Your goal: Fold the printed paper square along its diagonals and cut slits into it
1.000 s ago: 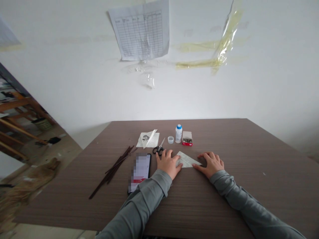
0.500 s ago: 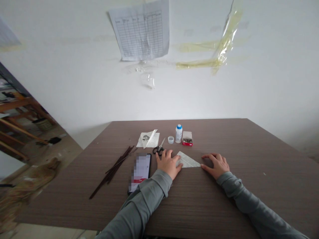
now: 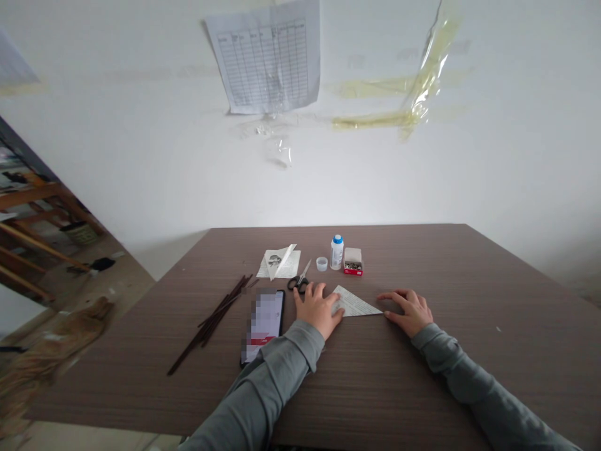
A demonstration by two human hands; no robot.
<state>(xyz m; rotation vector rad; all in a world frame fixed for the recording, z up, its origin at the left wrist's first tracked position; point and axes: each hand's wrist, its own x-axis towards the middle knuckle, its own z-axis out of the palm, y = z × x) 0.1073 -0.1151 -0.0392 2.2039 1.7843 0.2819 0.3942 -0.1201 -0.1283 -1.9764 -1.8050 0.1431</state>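
Observation:
A printed sheet of paper folded into a triangle (image 3: 357, 303) lies flat on the brown table. Spread fingers of my left hand (image 3: 318, 311) press down on its left part and hide that end. At the paper's pointed right corner is my right hand (image 3: 409, 312), with the thumb at the tip and the fingers apart. Just beyond my left fingertips rest scissors (image 3: 299, 282) with dark handles. A phone (image 3: 265, 322) lies by my left forearm, which covers its lower corner.
Dark thin sticks (image 3: 211, 322) lie at the left. Farther back are more folded papers (image 3: 280, 262), a small clear cup (image 3: 322, 264), a blue-capped white bottle (image 3: 337, 252) and a red box of small metal pieces (image 3: 353, 263). A white wall (image 3: 375, 181) stands behind the table.
My right hand has shifted slightly to the right, and the paper's right tip shows a little farther out. My left hand stays in place.

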